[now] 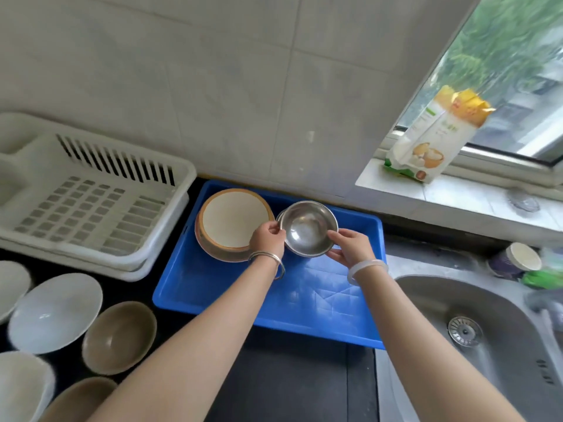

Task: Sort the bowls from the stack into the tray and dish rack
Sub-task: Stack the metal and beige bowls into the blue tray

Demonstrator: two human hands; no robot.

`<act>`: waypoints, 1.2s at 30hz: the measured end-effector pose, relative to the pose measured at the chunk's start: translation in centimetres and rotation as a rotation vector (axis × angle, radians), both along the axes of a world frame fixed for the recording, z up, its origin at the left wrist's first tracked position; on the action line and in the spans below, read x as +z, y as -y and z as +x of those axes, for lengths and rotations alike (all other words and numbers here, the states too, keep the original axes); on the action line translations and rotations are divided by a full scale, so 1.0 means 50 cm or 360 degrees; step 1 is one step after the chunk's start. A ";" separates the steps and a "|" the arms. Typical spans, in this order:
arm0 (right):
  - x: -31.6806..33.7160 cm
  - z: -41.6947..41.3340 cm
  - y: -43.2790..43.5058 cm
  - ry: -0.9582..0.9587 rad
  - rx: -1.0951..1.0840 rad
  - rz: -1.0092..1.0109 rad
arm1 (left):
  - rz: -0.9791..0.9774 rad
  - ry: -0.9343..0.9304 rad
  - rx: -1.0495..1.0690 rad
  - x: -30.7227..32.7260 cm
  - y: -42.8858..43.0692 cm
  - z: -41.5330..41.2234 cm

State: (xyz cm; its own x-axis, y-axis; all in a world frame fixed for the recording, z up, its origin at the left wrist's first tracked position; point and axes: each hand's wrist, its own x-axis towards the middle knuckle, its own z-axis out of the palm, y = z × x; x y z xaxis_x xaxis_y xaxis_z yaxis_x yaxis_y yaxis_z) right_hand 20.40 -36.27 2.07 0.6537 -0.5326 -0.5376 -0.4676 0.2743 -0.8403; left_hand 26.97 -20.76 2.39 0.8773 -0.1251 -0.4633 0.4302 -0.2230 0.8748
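A steel bowl (308, 228) hangs over the far part of the blue tray (274, 306). My left hand (267, 239) pinches its left rim and my right hand (352, 246) grips its right rim. Beside it on the left, a brown-rimmed bowl stack with cream insides (233, 222) sits in the tray's far left corner. The white dish rack (88, 196) stands to the left of the tray with nothing in it. On the dark counter at the lower left lie a white bowl (54, 313) and a tan bowl (118, 336), with other bowls cut off by the frame edge.
A steel sink (475, 330) with a drain strainer lies to the right. A food bag (432, 138) stands on the window sill. A paper cup (515, 260) and green items sit by the sink's far right. Tiled wall is behind.
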 end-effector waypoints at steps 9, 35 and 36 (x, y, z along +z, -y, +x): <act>-0.056 0.073 0.035 -0.0170 0.0029 -0.0225 | 0.0521 0.0248 -0.0087 -0.031 0.061 0.012; -0.067 0.030 0.016 -0.0064 0.0361 -0.0644 | 0.0296 0.0258 0.0115 -0.086 0.084 -0.070; -0.061 0.026 0.015 -0.0077 0.0375 -0.0645 | 0.0274 0.0255 0.0083 -0.081 0.078 -0.072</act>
